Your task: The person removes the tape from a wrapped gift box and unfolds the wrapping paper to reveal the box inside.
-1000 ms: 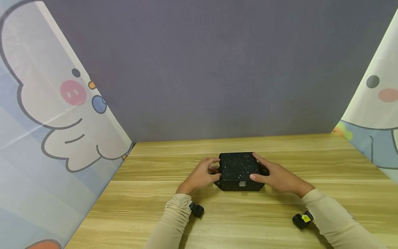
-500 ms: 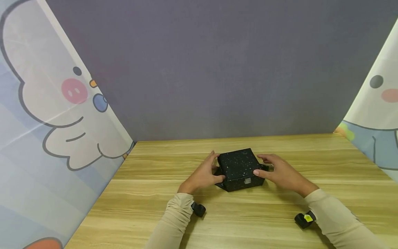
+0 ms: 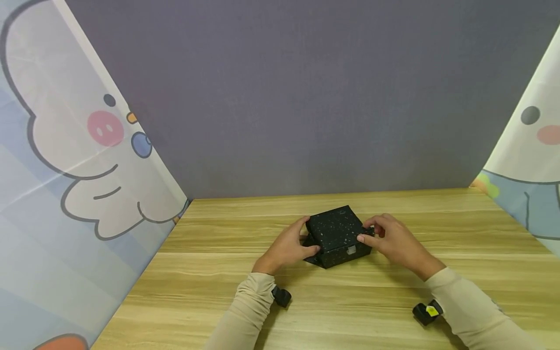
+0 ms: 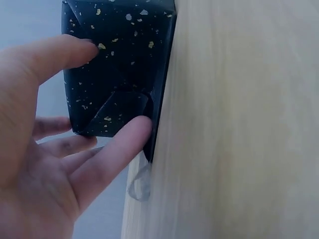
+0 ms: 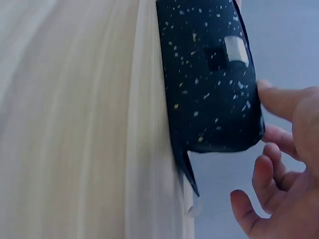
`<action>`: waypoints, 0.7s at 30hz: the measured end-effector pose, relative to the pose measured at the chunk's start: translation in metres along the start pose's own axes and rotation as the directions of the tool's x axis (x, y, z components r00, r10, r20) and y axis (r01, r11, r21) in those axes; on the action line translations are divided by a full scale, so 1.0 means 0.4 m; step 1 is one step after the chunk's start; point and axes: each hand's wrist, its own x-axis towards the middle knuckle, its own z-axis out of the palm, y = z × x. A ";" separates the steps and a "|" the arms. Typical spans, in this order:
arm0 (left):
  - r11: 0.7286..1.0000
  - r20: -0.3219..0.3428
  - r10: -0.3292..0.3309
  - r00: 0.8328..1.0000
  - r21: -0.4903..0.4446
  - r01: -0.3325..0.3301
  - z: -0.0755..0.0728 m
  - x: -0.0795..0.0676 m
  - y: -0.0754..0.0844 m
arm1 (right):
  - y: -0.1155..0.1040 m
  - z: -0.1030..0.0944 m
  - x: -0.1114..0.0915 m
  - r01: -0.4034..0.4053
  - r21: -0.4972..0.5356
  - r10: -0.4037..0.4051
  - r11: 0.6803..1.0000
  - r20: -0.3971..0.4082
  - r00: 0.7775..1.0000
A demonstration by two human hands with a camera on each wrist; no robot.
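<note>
A box wrapped in black speckled paper (image 3: 337, 228) lies on the wooden table, turned at a slant. A short piece of clear tape (image 3: 351, 250) sticks to its front side. My left hand (image 3: 286, 248) holds the box's left end, thumb at the front corner and forefinger at the far corner. In the left wrist view, a folded paper flap (image 4: 122, 109) shows at this end, with a strip of clear tape (image 4: 140, 185) hanging by it. My right hand (image 3: 395, 243) has its thumb on the right top edge and its curled fingers at the wrapping paper (image 5: 214, 99) of the right end.
The wooden table (image 3: 341, 311) runs back to a grey wall panel (image 3: 297, 97). Cartoon-printed sheets stand at the left (image 3: 78, 146) and the right (image 3: 533, 160). Both wrists wear a small black camera.
The box has turned anticlockwise, its right side swinging away from me. My right hand's fingers have come off the far corner, spread, then closed in at the right end. The left hand keeps its place.
</note>
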 end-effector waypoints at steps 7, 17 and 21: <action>0.999 -0.086 -0.001 0.996 0.052 0.005 0.009 0.003 0.005 | -0.011 0.003 0.002 0.054 -0.014 -0.055 0.998 -0.044 0.998; 0.988 -0.231 0.037 0.972 0.154 -0.001 0.012 0.009 0.001 | 0.013 0.014 0.003 0.138 -0.155 -0.165 0.978 -0.176 0.971; 0.986 -0.253 0.050 0.966 0.169 -0.007 0.014 0.011 0.001 | 0.018 0.013 0.003 0.122 -0.136 -0.145 0.983 -0.175 0.974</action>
